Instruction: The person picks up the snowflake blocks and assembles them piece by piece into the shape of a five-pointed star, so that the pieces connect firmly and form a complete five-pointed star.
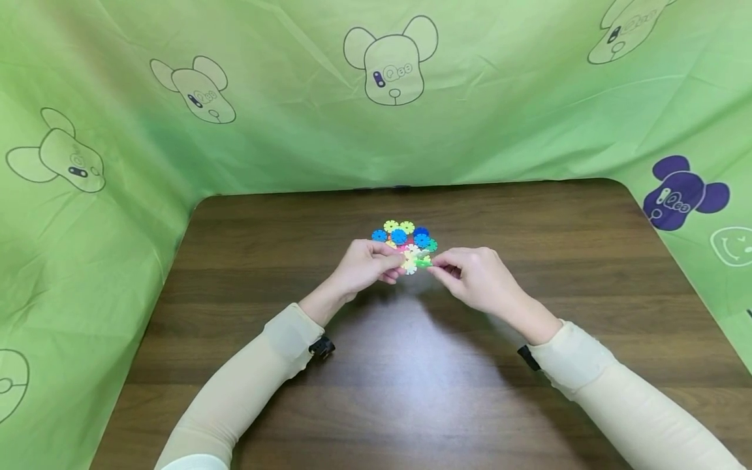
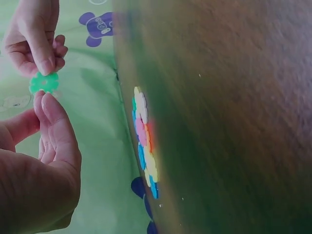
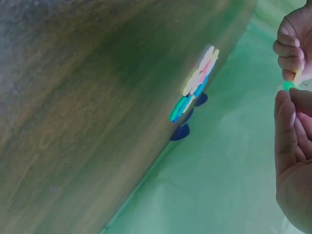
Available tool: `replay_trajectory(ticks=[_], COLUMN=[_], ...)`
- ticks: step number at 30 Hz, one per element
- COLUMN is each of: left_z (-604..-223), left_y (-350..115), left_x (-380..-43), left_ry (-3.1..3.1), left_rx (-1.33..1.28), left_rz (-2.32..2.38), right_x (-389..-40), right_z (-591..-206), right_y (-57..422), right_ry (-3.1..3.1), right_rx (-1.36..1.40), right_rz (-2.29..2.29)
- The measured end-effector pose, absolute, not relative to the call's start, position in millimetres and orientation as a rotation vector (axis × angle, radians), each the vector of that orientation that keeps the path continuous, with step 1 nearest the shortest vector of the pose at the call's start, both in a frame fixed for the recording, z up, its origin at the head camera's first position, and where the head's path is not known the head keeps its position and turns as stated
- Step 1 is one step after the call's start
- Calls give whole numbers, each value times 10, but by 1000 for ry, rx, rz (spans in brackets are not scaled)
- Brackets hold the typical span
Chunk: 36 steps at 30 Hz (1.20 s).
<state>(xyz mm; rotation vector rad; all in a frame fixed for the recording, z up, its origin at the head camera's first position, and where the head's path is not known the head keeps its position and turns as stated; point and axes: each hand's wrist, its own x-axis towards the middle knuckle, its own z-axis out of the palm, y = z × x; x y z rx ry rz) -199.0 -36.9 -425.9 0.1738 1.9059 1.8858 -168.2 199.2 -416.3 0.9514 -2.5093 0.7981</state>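
Observation:
My right hand (image 1: 478, 277) pinches a bright green notched plastic disc (image 2: 44, 83) between thumb and fingertips. My left hand (image 1: 365, 266) meets it from the other side, its thumb and fingertips pinching a pale yellow piece (image 3: 297, 78), mostly covered by the fingers, right at the green disc's edge. Both hands are raised above the table in front of me, fingertips close together. Just beyond them lies a flat cluster of similar snowflake discs (image 1: 398, 236) in blue, yellow, pink, white and green, its near part overlapped by the hands in the head view.
The brown wooden table (image 1: 282, 248) has rounded far corners. A green curtain (image 1: 282, 143) printed with bear heads hangs behind and along both sides of it. Black straps with small devices (image 1: 322, 347) sit at both wrists over pale sleeves (image 1: 247, 385).

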Motion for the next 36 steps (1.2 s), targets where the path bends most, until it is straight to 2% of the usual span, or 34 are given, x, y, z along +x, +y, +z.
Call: replay_trajectory(ticks=[14,22,36], left_z=[-4306,-4325,-4523], left_y=[-391,-524,-1075], left_x=[-1933,-1952,-1836], left_ry=[1867,1903,1979], left_rx=[75,65,186], left_rz=[1966,1917,1433], right_x=[-1695,-1736,-2347], right_z=[-4233,-4191,-4328], right_y=[1890,1866,2245], right_ry=[-2415,-2599,-3110], right_rx=[1008,985,738], right_rz=[779,813,701])
